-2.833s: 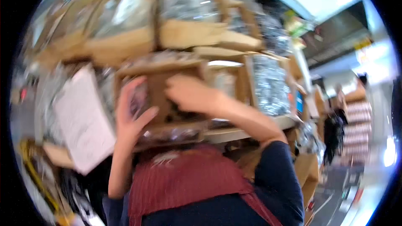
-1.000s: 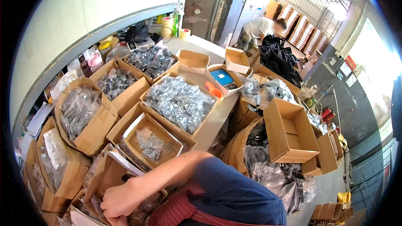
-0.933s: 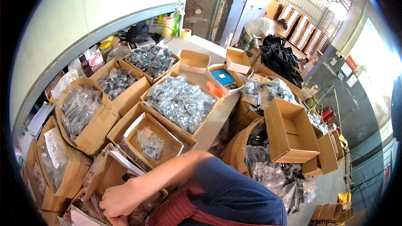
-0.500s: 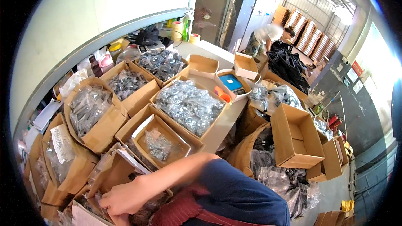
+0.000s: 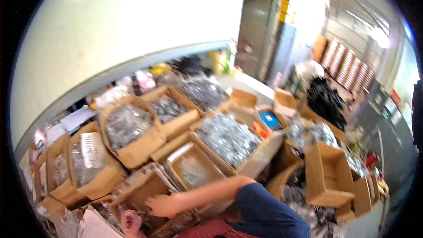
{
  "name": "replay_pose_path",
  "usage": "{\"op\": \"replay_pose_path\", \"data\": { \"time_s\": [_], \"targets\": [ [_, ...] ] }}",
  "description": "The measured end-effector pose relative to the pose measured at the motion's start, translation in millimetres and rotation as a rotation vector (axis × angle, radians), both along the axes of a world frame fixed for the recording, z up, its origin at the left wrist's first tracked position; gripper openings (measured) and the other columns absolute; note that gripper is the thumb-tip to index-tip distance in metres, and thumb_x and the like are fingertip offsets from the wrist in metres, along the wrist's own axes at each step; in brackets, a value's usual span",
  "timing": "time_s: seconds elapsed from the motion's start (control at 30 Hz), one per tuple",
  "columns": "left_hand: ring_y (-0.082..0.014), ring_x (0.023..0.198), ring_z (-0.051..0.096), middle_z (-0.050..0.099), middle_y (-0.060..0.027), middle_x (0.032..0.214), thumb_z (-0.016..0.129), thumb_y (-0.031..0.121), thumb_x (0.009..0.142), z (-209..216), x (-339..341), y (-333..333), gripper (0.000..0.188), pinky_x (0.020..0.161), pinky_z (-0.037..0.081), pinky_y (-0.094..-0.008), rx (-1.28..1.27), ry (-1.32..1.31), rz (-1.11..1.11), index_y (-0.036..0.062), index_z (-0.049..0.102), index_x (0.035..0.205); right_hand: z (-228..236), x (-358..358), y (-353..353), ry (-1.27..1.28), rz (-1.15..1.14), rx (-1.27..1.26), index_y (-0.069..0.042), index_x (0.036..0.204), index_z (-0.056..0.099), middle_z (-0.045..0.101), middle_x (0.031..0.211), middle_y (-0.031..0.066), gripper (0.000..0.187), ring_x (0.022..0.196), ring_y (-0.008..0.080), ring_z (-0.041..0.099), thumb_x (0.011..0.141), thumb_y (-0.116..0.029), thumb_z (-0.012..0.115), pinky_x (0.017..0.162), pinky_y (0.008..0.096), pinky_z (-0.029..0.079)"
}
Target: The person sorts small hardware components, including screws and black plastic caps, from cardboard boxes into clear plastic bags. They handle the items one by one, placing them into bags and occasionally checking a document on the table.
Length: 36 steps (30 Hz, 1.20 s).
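My right hand (image 5: pixel 163 205), reaching in from a navy sleeve, lies with fingers apart over the inside of an open cardboard box (image 5: pixel 142 195) at the lower middle. It holds nothing that I can see. Close to its left, near the bottom edge, my left hand (image 5: pixel 131 221) is curled; blur hides what its fingers hold, if anything. Dark small parts in clear plastic bags (image 5: pixel 176 224) lie below my right hand. Just beyond the box, a smaller cardboard tray (image 5: pixel 216 172) holds a clear bag of metal parts (image 5: pixel 192 172).
A box of bagged shiny parts (image 5: pixel 227 139) stands farther back. More cardboard boxes with bagged parts (image 5: pixel 128 125) crowd the left. An open carton (image 5: pixel 328 176) stands at right, near a blue device (image 5: pixel 270 120) in a box. Another person (image 5: pixel 308 70) bends by black bags (image 5: pixel 325 101).
The view has swung up and left, so the scene sits lower and further right. My right hand has spread its fingers, and my left hand now shows beside it.
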<state>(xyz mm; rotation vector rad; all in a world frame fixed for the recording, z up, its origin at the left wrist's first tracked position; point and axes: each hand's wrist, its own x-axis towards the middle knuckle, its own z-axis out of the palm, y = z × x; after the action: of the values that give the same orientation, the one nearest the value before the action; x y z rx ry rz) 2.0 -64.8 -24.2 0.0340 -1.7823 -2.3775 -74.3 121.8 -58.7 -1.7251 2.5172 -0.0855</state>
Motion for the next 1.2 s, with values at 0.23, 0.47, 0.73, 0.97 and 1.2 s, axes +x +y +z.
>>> {"op": "replay_pose_path", "data": {
  "time_s": [0.23,0.47,0.73,0.97,1.2],
  "targets": [
    [-0.0134,0.083,0.056,0.059,-0.0008,0.088,0.073,-0.003,0.067,13,10,-10,0.025,0.079,0.046,-0.0271,0.038,-0.01,0.12,0.0043,0.064,0.09,0,-14,-18,-0.067,0.107,0.15,0.005,0.091,0.072,0.064,0.111,0.0275,0.032,0.102,0.0438,0.062,0.065,-0.015,0.076,0.091,0.0494,0.054],
    [-0.0203,0.095,0.061,0.063,-0.0036,0.097,0.071,0.013,0.08,38,21,-35,0.025,0.091,0.048,-0.0399,0.38,0.047,-0.112,0.0055,0.063,0.101,50,-10,-3,-0.302,-0.077,-0.003,0.0,0.106,0.066,0.059,0.105,0.0278,0.031,0.102,0.0446,0.057,0.076,-0.009,0.063,0.089,0.0507,0.048],
    [-0.0315,0.108,0.062,0.064,-0.013,0.098,0.061,0.016,0.087,58,9,-51,0.028,0.105,0.044,-0.0602,0.989,0.069,-0.261,-0.0006,0.063,0.11,59,-5,0,-0.484,-0.002,0.021,-0.004,0.119,0.061,0.052,0.112,0.0269,0.049,0.105,0.0456,0.054,0.072,0.006,0.057,0.093,0.0474,0.047],
    [-0.0307,0.111,0.059,0.064,-0.0142,0.107,0.064,0.027,0.08,51,6,-59,0.044,0.111,0.037,-0.0605,0.938,0.108,-0.345,0.0033,0.057,0.117,76,-7,-6,-0.449,-0.012,-0.233,-0.006,0.103,0.065,0.058,0.105,0.0166,0.032,0.101,0.0391,0.058,0.074,0.008,0.061,0.088,0.042,0.049],
    [-0.0297,0.116,0.059,0.064,-0.0133,0.113,0.067,0.034,0.081,47,2,-56,0.051,0.111,0.037,-0.0601,0.949,0.113,-0.436,0.0056,0.053,0.121,113,-6,11,-0.844,-0.225,-0.686,-0.001,0.112,0.07,0.071,0.11,0.0073,0.029,0.097,0.0161,0.067,0.084,0.008,0.069,0.081,0.028,0.054]
  ]
}}
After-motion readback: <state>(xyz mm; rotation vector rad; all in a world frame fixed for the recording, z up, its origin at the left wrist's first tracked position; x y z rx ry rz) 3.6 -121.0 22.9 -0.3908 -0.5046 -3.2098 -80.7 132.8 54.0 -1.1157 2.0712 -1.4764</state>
